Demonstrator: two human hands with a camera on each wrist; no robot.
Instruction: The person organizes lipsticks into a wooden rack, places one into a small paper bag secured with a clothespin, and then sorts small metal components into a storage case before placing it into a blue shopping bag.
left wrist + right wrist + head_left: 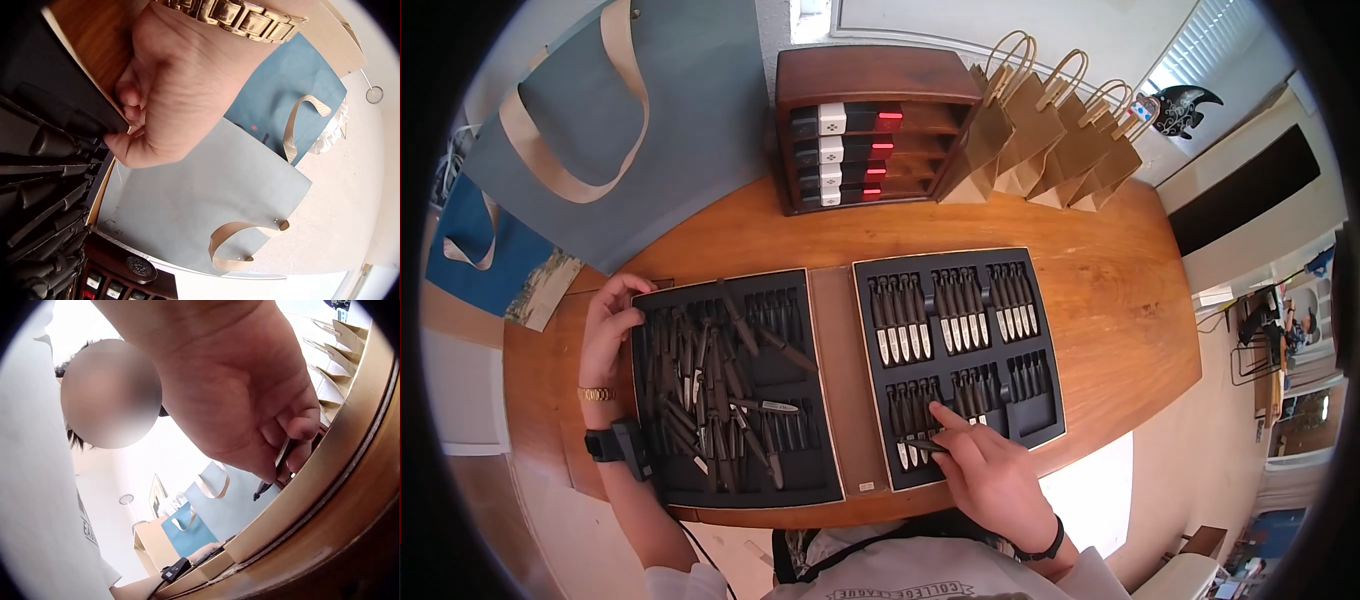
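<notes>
Two dark trays form an open case on the wooden table. Dark pen-like pieces lie heaped and crossed in the left tray (825,430); the right tray (1048,375) holds similar pieces upright in rows, several with pale lower ends. My left hand (608,325) grips the left tray's upper left corner, thumb on the rim in the left wrist view. Over the lower row of the right tray, my right hand (998,485) pinches one small dark piece (265,487) between thumb and fingers, its index finger reaching toward the slotted pieces.
Behind the case stands a wooden rack (875,70) with small boxes showing red lights. Brown paper bags (1030,130) stand at its right. A large grey-blue bag (690,120) and a smaller blue bag (490,260) are at the left.
</notes>
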